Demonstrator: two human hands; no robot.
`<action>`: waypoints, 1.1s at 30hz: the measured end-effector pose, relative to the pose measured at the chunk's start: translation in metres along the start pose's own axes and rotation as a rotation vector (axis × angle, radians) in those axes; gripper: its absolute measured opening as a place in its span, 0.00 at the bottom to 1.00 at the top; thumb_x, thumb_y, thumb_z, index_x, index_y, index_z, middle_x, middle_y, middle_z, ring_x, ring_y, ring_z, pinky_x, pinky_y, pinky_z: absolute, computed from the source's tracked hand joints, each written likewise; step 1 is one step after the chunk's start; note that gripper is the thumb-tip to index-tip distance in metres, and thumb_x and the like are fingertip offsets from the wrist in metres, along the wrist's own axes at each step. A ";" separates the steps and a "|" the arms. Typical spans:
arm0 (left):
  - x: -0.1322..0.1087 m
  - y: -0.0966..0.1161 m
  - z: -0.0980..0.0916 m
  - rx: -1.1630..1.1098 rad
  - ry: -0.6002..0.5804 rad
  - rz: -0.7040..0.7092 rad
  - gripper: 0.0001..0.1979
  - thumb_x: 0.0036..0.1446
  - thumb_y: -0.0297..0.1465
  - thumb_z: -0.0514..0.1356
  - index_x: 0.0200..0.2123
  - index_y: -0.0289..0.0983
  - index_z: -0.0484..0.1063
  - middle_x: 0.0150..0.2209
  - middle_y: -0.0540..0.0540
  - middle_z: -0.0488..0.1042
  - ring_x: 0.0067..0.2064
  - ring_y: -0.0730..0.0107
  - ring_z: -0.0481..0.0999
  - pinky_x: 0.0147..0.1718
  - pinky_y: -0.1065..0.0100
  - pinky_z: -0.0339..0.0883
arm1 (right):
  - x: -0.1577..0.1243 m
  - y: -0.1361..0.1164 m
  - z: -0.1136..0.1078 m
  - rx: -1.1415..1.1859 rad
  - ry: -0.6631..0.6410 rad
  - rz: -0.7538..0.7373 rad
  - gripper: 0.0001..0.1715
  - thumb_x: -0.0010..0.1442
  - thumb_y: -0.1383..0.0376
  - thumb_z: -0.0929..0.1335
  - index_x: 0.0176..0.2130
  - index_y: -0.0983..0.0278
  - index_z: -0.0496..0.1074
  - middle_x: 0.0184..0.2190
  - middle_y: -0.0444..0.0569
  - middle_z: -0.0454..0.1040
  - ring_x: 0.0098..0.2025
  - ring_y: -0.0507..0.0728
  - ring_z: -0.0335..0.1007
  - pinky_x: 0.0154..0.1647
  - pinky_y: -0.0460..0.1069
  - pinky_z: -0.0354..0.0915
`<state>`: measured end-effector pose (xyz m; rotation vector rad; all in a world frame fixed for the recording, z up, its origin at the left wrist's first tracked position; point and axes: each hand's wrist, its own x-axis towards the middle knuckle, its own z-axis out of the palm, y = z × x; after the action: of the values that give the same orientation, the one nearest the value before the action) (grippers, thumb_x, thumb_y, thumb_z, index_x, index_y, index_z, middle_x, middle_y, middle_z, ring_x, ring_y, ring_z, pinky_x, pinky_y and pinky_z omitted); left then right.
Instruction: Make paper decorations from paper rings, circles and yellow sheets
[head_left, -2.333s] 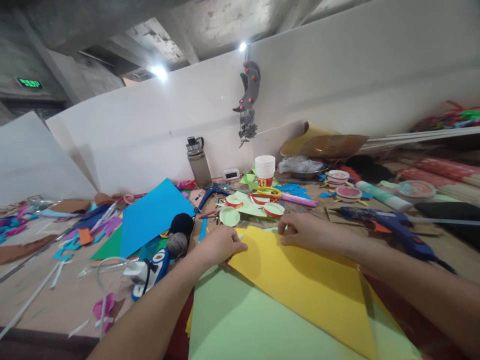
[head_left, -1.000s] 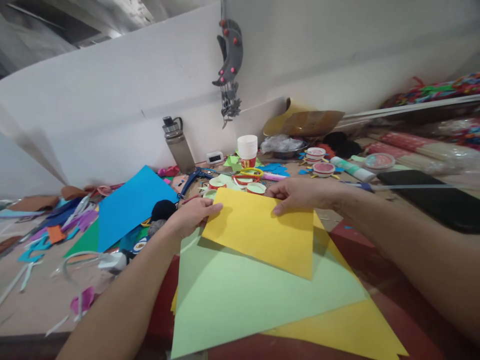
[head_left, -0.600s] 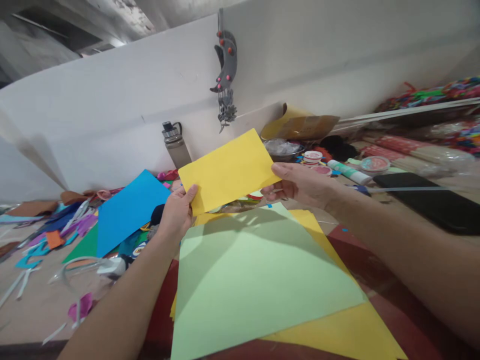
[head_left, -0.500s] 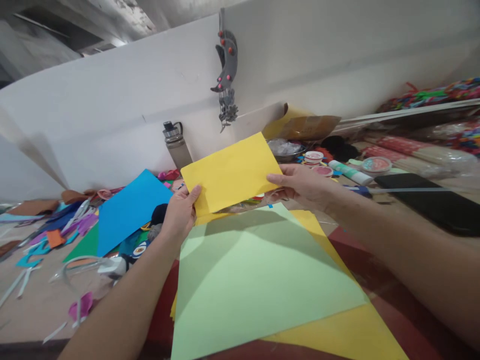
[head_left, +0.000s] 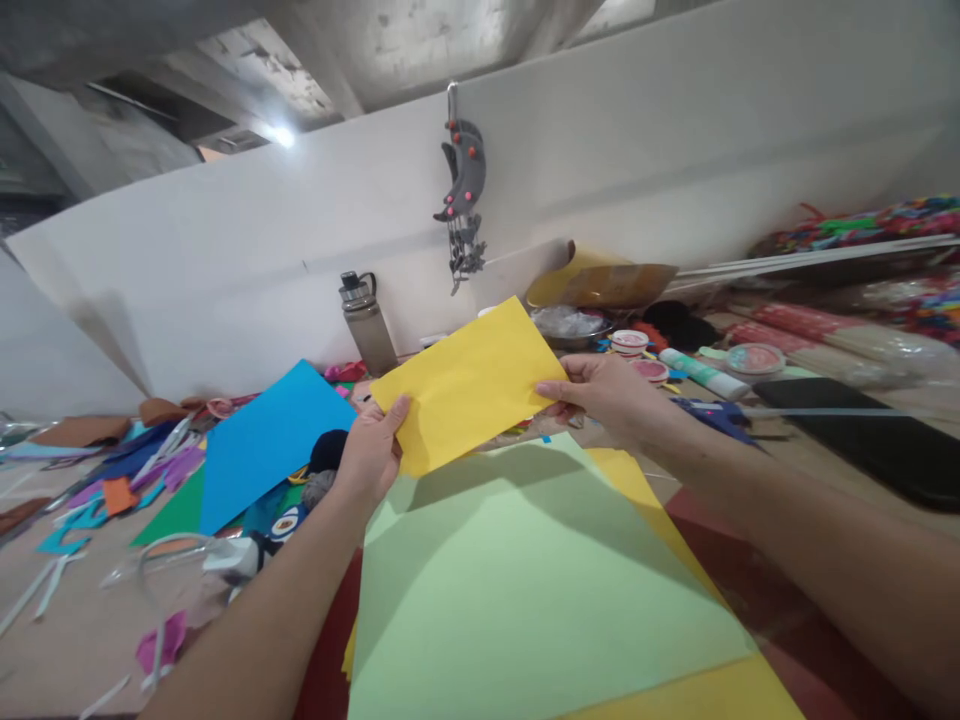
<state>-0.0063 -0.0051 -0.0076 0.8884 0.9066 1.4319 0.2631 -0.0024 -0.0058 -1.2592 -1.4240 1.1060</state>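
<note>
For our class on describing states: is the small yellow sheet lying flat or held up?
Held up: left hand and right hand pinch the sheet at opposite ends.

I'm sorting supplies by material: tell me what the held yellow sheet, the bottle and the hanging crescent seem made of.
Held yellow sheet: matte card or thin foam, by its even, glossless face; which, I can't tell.
Bottle: probably smoky plastic, since the body looks translucent; its shiny collar suggests metal.
Hanging crescent: perhaps felt, given its dull grey face.
</note>
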 end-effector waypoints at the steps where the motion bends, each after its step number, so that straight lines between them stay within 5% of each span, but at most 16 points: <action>1: 0.000 0.000 -0.001 -0.007 -0.001 0.000 0.12 0.57 0.27 0.61 0.46 0.34 0.74 0.44 0.40 0.80 0.46 0.61 0.80 0.51 0.60 0.72 | 0.000 0.000 0.000 -0.009 0.007 -0.004 0.18 0.46 0.53 0.76 0.32 0.64 0.74 0.22 0.45 0.76 0.23 0.51 0.70 0.22 0.44 0.63; 9: 0.005 -0.002 -0.009 0.030 -0.056 -0.005 0.13 0.54 0.29 0.64 0.44 0.36 0.74 0.43 0.41 0.80 0.45 0.61 0.80 0.49 0.59 0.73 | -0.001 -0.002 0.005 0.252 -0.100 -0.060 0.19 0.56 0.47 0.68 0.38 0.58 0.75 0.41 0.49 0.80 0.43 0.60 0.77 0.44 0.52 0.72; 16: 0.004 0.006 -0.011 0.194 -0.041 -0.016 0.18 0.51 0.30 0.66 0.47 0.36 0.72 0.40 0.41 0.81 0.40 0.60 0.81 0.43 0.60 0.76 | -0.002 -0.002 0.003 0.213 -0.197 0.071 0.16 0.48 0.53 0.75 0.31 0.62 0.77 0.34 0.51 0.80 0.35 0.58 0.76 0.40 0.52 0.72; 24: 0.008 0.010 -0.017 0.322 -0.099 -0.234 0.19 0.45 0.31 0.69 0.43 0.36 0.72 0.37 0.41 0.81 0.35 0.60 0.81 0.34 0.63 0.75 | -0.005 -0.001 0.002 0.279 -0.346 0.163 0.20 0.41 0.54 0.79 0.27 0.65 0.75 0.27 0.46 0.77 0.28 0.50 0.71 0.32 0.46 0.68; 29: 0.001 0.025 -0.021 0.983 -0.162 -0.179 0.18 0.43 0.40 0.68 0.37 0.38 0.74 0.37 0.41 0.80 0.33 0.57 0.79 0.27 0.67 0.70 | -0.010 -0.002 0.009 0.201 -0.403 0.152 0.23 0.40 0.52 0.79 0.30 0.66 0.75 0.27 0.45 0.76 0.25 0.48 0.67 0.25 0.44 0.64; 33: -0.009 0.037 -0.019 1.571 -0.094 0.108 0.18 0.46 0.45 0.66 0.35 0.38 0.76 0.37 0.38 0.79 0.40 0.50 0.77 0.36 0.63 0.68 | -0.016 -0.004 0.017 0.073 -0.459 0.200 0.25 0.39 0.49 0.78 0.24 0.65 0.71 0.19 0.41 0.71 0.20 0.47 0.64 0.19 0.42 0.59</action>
<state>-0.0385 -0.0163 0.0186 2.0959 1.9300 0.4945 0.2469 -0.0199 -0.0065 -1.1595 -1.5936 1.6485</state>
